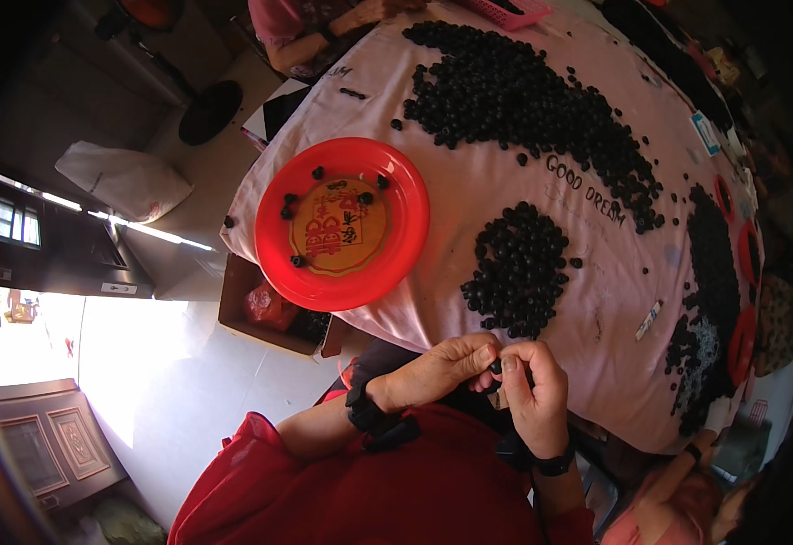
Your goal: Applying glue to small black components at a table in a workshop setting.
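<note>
Small round black bead (496, 367), dark and matte, pinched between the fingertips of both hands at the near edge of the table.

I count one large red plate (278, 238) on the pink cloth (469, 195), carrying seven small dark berries (298, 261). I count three further red dishes (742, 345) along the far right edge of the table. The loose berries form three main heaps (516, 270); the individual pieces in them are too many for me to count. One berry (496, 367) sits between my two hands: left hand (437, 371), right hand (535, 392). Each wrist bears one black band (362, 409).
</note>
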A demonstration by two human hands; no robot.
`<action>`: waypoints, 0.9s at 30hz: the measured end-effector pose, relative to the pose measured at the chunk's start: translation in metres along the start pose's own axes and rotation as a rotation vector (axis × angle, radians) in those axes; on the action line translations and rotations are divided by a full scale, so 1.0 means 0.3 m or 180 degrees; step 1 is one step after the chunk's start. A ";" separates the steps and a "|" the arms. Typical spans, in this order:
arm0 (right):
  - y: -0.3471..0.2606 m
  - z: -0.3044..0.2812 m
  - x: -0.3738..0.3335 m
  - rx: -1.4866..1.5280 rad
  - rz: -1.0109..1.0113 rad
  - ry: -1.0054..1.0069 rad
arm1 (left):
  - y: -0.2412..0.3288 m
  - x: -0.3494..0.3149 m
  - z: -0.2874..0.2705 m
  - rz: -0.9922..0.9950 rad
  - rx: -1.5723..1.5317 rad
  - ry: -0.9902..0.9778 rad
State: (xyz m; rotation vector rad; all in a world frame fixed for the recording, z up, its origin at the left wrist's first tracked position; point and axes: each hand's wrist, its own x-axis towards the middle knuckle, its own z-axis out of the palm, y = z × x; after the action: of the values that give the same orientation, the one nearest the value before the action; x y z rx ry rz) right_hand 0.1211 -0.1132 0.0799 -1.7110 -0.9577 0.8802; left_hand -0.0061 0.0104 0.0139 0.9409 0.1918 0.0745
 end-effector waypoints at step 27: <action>-0.007 0.031 0.018 -0.0020 -0.0284 0.0066 | 0.008 -0.013 -0.021 0.0116 -0.0083 0.0099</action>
State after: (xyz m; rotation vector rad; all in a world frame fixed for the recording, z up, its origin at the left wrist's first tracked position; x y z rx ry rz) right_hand 0.1149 -0.1043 0.0783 -1.6663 -1.0159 0.8005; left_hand -0.0111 0.0163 0.0126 0.9178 0.2021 0.1250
